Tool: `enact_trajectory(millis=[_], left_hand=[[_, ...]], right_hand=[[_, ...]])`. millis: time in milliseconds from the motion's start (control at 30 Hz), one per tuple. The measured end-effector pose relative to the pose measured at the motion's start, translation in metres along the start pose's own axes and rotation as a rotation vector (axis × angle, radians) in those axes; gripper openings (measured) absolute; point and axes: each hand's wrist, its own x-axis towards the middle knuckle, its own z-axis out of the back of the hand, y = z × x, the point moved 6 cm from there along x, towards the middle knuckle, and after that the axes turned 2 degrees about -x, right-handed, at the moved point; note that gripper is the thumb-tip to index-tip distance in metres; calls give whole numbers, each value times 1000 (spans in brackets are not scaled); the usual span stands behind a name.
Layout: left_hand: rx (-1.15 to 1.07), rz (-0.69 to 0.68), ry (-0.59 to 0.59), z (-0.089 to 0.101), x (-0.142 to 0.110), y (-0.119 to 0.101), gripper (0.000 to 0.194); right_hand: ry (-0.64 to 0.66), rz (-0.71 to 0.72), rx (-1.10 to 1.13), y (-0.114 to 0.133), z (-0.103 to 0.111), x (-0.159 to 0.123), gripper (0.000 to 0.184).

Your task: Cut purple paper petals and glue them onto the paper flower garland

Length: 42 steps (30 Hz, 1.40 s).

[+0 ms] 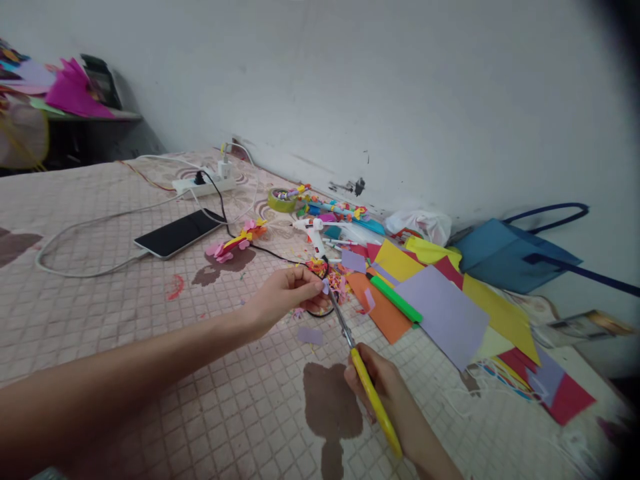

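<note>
While the left hand (295,293) pinches paper (326,287), scissors (370,390) touch it.

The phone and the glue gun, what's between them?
A pink and yellow paper decoration and a black cord lie between the phone and glue gun, in the head view.

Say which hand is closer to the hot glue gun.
Left. Left hand is just on the camera side of the hot glue gun; right hand, on the scissors, sits farther back toward the camera.
</note>
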Motion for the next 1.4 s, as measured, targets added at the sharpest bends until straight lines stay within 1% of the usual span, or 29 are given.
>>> enact_trajectory(millis=[100,267,567,767,1000,1167,1400], left_hand=[[16,-2,-8,1,0,-1,18],[36,-5,-12,2,1,-1,18],[24,-2,-22,1,0,-1,17],[-49,-4,-26,0,-1,2,18],[-125,-4,-32,-2,-2,8,18],[-156,-15,-62,-4,-5,8,18],[-177,-33,-50,-7,-7,6,16]], right_hand=[[16,-21,-38,2,0,0,26],[8,-15,-64,3,1,1,23],[11,-29,-17,1,0,1,28],[-15,-35,59,2,-3,2,35],[-12,-21,73,1,-7,2,33],[-20,-15,28,-4,-10,3,30],[-9,32,-42,3,-11,4,29]])
